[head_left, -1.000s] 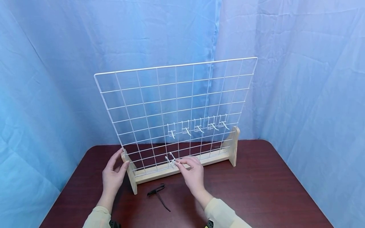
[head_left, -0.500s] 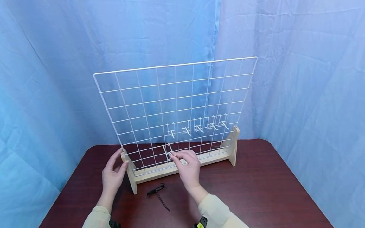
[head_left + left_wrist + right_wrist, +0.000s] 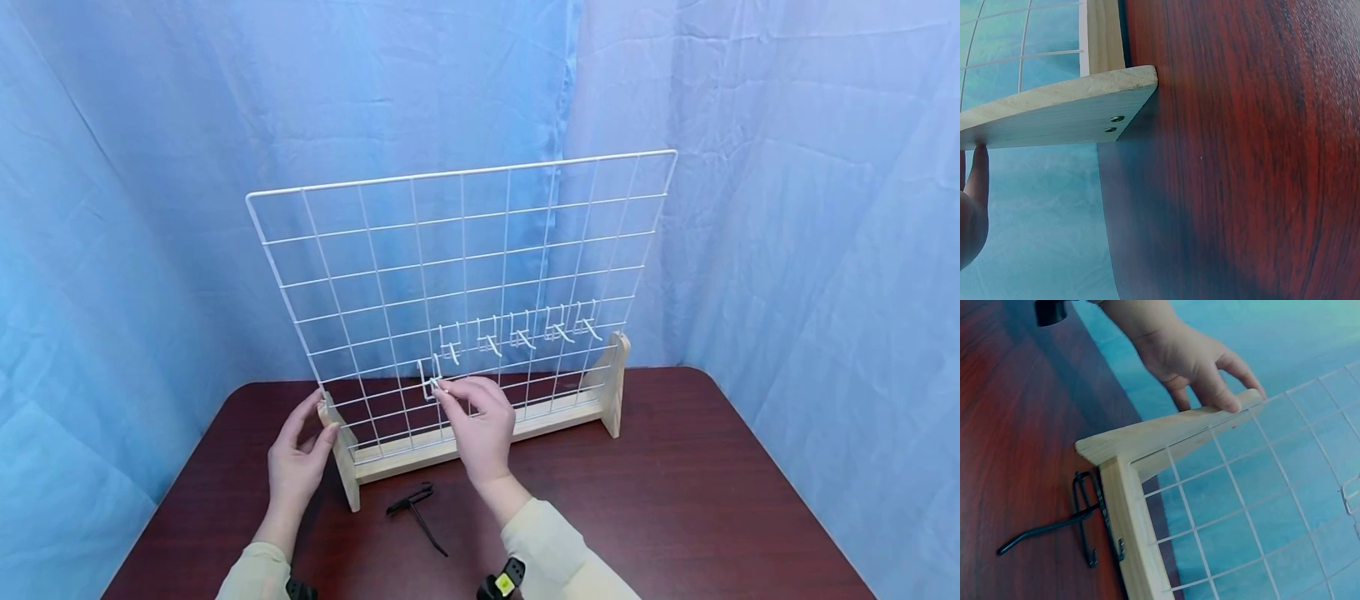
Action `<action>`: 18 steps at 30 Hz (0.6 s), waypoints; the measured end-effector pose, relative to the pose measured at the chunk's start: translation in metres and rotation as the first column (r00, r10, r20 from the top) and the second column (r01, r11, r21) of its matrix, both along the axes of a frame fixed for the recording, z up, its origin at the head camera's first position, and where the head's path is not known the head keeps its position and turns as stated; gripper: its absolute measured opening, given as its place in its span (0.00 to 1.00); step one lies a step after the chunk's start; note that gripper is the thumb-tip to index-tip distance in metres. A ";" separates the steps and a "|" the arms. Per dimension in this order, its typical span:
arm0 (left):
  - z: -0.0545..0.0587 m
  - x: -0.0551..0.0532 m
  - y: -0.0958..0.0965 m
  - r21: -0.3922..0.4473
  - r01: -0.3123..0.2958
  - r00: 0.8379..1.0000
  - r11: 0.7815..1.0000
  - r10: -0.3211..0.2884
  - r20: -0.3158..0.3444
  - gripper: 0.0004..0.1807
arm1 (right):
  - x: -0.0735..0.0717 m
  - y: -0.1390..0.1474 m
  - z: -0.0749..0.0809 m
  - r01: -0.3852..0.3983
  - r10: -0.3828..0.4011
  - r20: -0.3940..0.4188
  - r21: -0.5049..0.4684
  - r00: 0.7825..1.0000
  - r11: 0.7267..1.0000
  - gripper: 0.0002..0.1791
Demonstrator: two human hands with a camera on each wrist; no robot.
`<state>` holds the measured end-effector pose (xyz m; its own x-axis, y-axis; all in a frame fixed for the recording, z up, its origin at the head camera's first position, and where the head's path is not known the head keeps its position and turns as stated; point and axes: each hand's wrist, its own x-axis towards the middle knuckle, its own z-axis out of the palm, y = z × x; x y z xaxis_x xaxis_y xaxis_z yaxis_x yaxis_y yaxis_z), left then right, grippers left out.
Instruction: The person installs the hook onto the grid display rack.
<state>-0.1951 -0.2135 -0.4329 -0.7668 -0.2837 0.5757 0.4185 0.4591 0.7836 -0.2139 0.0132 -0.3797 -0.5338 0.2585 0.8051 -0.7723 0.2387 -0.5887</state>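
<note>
A white wire grid panel (image 3: 463, 173) stands in a pale wooden base (image 3: 408, 467). My left hand (image 3: 295, 467) grips the upper part of the base's left end piece (image 3: 345, 471), its thumb at the front edge; the right wrist view shows this hand (image 3: 1188, 359) too. Between thumb and fingers, my right hand (image 3: 483, 429) pinches a white double-prong hook (image 3: 429, 390) in front of the grid's lower middle. Its two prongs point up; whether they touch a wire I cannot tell. Several matching white hooks (image 3: 490, 343) hang in a row to the right, on one horizontal wire.
A black hook (image 3: 423, 521) lies on the dark red wooden table (image 3: 712, 500) in front of the base, between my forearms. Blue curtains (image 3: 825, 250) surround the table. Screws (image 3: 1116, 119) show on the end piece's outer face in the left wrist view.
My right hand has raised the white hook from near the wooden base, up and slightly left along the grid. My left hand has stayed in place on the end piece.
</note>
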 end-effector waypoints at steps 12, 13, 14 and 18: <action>0.002 0.001 0.001 -0.006 -0.006 1.000 1.000 0.006 0.003 0.30 | -0.015 -0.005 -0.003 0.028 -0.026 -0.062 0.032 0.998 0.999 0.07; 0.002 0.001 0.001 -0.007 -0.008 1.000 1.000 0.008 0.003 0.30 | -0.016 -0.006 -0.002 0.030 -0.028 -0.071 0.037 0.997 0.999 0.07; 0.001 0.001 0.001 -0.006 -0.009 1.000 1.000 0.009 0.004 0.30 | -0.016 -0.006 -0.001 0.038 -0.034 -0.081 0.045 0.996 0.998 0.07; 0.001 0.001 0.001 -0.008 -0.011 1.000 1.000 0.011 0.002 0.30 | -0.020 -0.007 0.003 0.078 -0.067 -0.131 0.081 0.989 0.994 0.07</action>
<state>-0.1936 -0.2125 -0.4317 -0.7648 -0.2878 0.5764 0.4115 0.4702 0.7808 -0.2335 0.0061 -0.3766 -0.4071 0.2199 0.8865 -0.8189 0.3419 -0.4609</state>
